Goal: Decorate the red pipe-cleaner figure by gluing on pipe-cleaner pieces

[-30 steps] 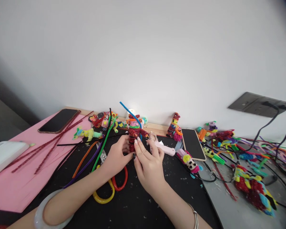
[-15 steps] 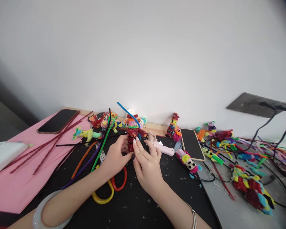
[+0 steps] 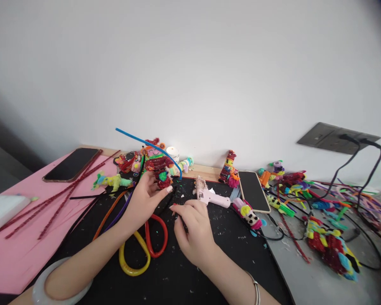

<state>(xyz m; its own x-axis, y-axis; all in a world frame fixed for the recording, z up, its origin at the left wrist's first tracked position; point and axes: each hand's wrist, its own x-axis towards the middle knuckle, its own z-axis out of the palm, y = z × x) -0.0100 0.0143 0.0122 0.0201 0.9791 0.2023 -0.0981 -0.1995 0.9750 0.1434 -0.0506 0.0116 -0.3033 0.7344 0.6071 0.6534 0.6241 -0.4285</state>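
Pipe-cleaner figure (image 3: 158, 167) sat tilted at the back of the black mat (image 3: 190, 271), mostly red glitter chenille with green and orange bits, fuzzy and wiry. Left hand (image 3: 142, 201) held it by the lower end, grip closed around the red body. A long blue stem (image 3: 146, 143) arced off the top, stiff but bendable, free end up in the air.

Right hand (image 3: 192, 224) rested on the mat just beside, fingers curled in with the tips pinched close; whether anything small was between them, couldn't tell.

Risks, as I judged them:
- Pink glue gun (image 3: 211, 196) lay near the right hand, nozzle toward the figure. If hot, a knuckle or chenille fibre could catch it.
- Blue stem could snag the loose stems (image 3: 123, 203) fanned out on the left (green, purple, orange, black) and drag them.
- Figure held at one end only; soft wire core could bend or a wrapped limb slip loose.
- Scissors (image 3: 146, 243), red and yellow loop handles, lay under the left wrist, easy to knock.

Mat was speckled with fibre scraps. Pink board (image 3: 28, 237) to the left carried a dark phone (image 3: 71, 164) and red glitter stems. A second phone (image 3: 253, 191), finished figures and cables crowded the desk (image 3: 307, 279) to the right.
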